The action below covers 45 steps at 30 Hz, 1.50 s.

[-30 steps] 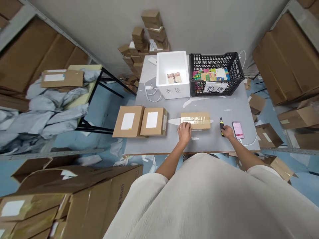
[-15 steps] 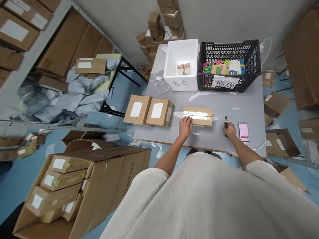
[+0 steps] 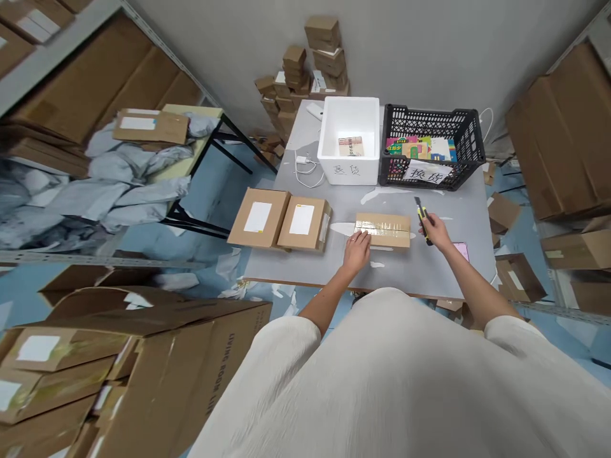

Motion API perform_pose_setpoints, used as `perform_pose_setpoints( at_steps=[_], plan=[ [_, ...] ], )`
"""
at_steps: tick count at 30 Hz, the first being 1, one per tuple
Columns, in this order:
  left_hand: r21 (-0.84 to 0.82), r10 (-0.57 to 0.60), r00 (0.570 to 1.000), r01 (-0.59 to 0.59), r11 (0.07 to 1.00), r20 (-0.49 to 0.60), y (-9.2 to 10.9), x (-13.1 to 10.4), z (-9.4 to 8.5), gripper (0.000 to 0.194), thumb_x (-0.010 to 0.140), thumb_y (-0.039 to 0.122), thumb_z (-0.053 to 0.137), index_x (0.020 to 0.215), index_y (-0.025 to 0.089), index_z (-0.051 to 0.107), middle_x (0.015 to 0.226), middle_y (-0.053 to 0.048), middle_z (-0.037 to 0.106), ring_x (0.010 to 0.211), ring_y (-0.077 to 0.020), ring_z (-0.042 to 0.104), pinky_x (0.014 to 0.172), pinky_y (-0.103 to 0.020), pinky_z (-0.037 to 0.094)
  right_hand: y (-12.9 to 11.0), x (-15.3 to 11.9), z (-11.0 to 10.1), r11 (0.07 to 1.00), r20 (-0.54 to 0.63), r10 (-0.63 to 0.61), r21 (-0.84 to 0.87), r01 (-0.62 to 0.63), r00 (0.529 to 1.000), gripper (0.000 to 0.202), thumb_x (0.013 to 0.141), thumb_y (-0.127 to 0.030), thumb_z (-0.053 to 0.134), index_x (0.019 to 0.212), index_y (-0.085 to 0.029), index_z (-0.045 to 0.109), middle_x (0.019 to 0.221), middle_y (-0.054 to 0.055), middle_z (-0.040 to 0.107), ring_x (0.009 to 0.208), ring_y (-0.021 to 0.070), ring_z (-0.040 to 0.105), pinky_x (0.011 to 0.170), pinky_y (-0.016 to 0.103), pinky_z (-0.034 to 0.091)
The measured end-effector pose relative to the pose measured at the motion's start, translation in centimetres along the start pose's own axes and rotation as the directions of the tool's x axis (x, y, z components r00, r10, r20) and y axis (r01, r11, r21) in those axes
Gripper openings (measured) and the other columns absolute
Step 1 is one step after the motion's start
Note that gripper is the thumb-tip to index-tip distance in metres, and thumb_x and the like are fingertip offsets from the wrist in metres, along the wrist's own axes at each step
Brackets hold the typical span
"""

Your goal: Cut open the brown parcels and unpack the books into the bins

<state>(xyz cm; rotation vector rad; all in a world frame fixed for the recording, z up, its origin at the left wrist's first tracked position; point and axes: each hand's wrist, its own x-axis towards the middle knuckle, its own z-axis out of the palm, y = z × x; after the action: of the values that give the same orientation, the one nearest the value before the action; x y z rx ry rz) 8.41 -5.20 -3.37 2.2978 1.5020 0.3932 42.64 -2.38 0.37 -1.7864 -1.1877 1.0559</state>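
Observation:
A taped cardboard box [image 3: 389, 231] lies on the grey table [image 3: 305, 268]. My left hand [image 3: 357, 250] rests on its left end, fingers spread over the edge, gripping nothing. To the right of the box, my right hand [image 3: 435, 231] is closed around a yellow and black utility knife [image 3: 422, 219], whose tip points away from me. Partly behind my right forearm lies a phone [image 3: 461, 250] with a pink screen. Two labelled boxes, a larger one [image 3: 259, 217] and a smaller one [image 3: 304, 222], sit side by side at the table's left.
At the back stand a white foam bin [image 3: 348, 168] holding a book and a black crate [image 3: 432, 175] of colourful books. A big carton [image 3: 191, 362] of parcels is at lower left. Grey bags [image 3: 143, 191] lie on a side table. Boxes are stacked [image 3: 327, 60] by the wall.
My right hand has lifted the knife forward and left, nearer the taped box. My left hand stays on the box. The whole view has shifted a little.

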Motion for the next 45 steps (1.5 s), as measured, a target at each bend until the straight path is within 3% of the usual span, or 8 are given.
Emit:
perform_pose_setpoints(
  at_steps=[2, 5, 7, 9, 13, 16, 33, 45],
  plan=[
    [0.003, 0.029, 1.000, -0.029, 1.000, -0.003, -0.3, -0.2, 0.1, 0.051, 0.107, 0.019, 0.048, 0.155, 0.022, 0.066, 0.168, -0.009, 0.062, 0.161, -0.0310, 0.051, 0.134, -0.053, 0.042, -2.9, -0.7, 1.3, 0.977, 0.125, -0.137, -0.146, 0.155, 0.983, 0.049, 0.103, -0.060, 0.058, 0.130, -0.020, 0.070, 0.109, 0.008, 0.081, 0.085, 0.0225, 0.076, 0.079, 0.035, 0.062],
    [-0.004, 0.075, 0.997, -0.075, 0.997, -0.005, -0.7, -0.6, 0.4, 0.056, 0.103, 0.016, 0.053, 0.157, 0.022, 0.064, 0.169, -0.009, 0.060, 0.162, -0.0300, 0.050, 0.136, -0.052, 0.041, -6.4, -1.9, 3.7, 0.840, 0.330, -0.279, -0.371, 0.395, 0.902, 0.040, 0.106, -0.043, 0.059, 0.133, -0.021, 0.077, 0.132, 0.011, 0.082, 0.118, 0.0287, 0.076, 0.106, 0.041, 0.058],
    [-0.016, 0.103, 0.995, -0.103, 0.995, 0.003, -0.8, -0.9, 0.5, 0.060, 0.100, 0.014, 0.055, 0.159, 0.021, 0.062, 0.171, -0.010, 0.059, 0.164, -0.0297, 0.048, 0.138, -0.053, 0.039, -8.1, -2.6, 5.4, 0.732, 0.448, -0.249, -0.493, 0.470, 0.858, 0.038, 0.107, -0.037, 0.058, 0.134, -0.021, 0.079, 0.138, 0.012, 0.081, 0.126, 0.0302, 0.074, 0.111, 0.040, 0.055],
    [-0.036, 0.129, 0.992, -0.128, 0.991, 0.012, -1.0, -1.1, 0.5, 0.064, 0.097, 0.012, 0.057, 0.160, 0.020, 0.061, 0.172, -0.011, 0.057, 0.165, -0.0297, 0.046, 0.139, -0.054, 0.037, -9.3, -2.9, 7.0, 0.629, 0.508, -0.171, -0.603, 0.490, 0.844, 0.038, 0.109, -0.035, 0.058, 0.138, -0.021, 0.079, 0.140, 0.012, 0.080, 0.128, 0.0303, 0.073, 0.108, 0.038, 0.055],
    [-0.080, 0.168, 0.986, -0.167, 0.983, 0.011, -1.2, -1.3, 0.3, 0.068, 0.094, 0.010, 0.058, 0.161, 0.017, 0.059, 0.171, -0.013, 0.058, 0.166, -0.0297, 0.045, 0.141, -0.056, 0.034, -10.7, -3.2, 9.1, 0.459, 0.526, -0.064, -0.739, 0.493, 0.848, 0.041, 0.112, -0.036, 0.056, 0.147, -0.026, 0.076, 0.146, 0.010, 0.077, 0.131, 0.0285, 0.071, 0.099, 0.032, 0.055],
    [-0.104, 0.186, 0.982, -0.185, 0.977, 0.001, -1.3, -1.5, 0.2, 0.064, 0.095, 0.009, 0.056, 0.158, 0.015, 0.061, 0.170, -0.015, 0.058, 0.167, -0.0293, 0.044, 0.141, -0.055, 0.035, -11.3, -3.2, 9.8, 0.389, 0.535, -0.031, -0.772, 0.503, 0.844, 0.042, 0.113, -0.037, 0.054, 0.147, -0.027, 0.075, 0.146, 0.010, 0.077, 0.128, 0.0276, 0.071, 0.096, 0.032, 0.054],
    [-0.133, 0.198, 0.979, -0.203, 0.970, -0.052, -1.3, -1.4, 0.5, 0.065, 0.093, 0.007, 0.057, 0.157, 0.015, 0.063, 0.168, -0.014, 0.060, 0.165, -0.0302, 0.047, 0.140, -0.055, 0.038, -12.2, -3.2, 10.7, 0.342, 0.540, -0.004, -0.790, 0.509, 0.842, 0.043, 0.116, -0.034, 0.050, 0.152, -0.025, 0.072, 0.142, 0.011, 0.077, 0.130, 0.0275, 0.070, 0.095, 0.031, 0.052],
    [-0.128, 0.186, 0.983, -0.183, 0.975, 0.009, -1.2, -1.3, 0.1, 0.068, 0.092, 0.009, 0.057, 0.160, 0.015, 0.059, 0.172, -0.016, 0.056, 0.168, -0.0301, 0.042, 0.142, -0.055, 0.034, -13.5, -3.8, 11.3, 0.277, 0.533, 0.014, -0.815, 0.509, 0.846, 0.044, 0.117, -0.035, 0.045, 0.149, -0.024, 0.072, 0.137, 0.013, 0.076, 0.121, 0.0285, 0.073, 0.093, 0.033, 0.051]
  ],
)
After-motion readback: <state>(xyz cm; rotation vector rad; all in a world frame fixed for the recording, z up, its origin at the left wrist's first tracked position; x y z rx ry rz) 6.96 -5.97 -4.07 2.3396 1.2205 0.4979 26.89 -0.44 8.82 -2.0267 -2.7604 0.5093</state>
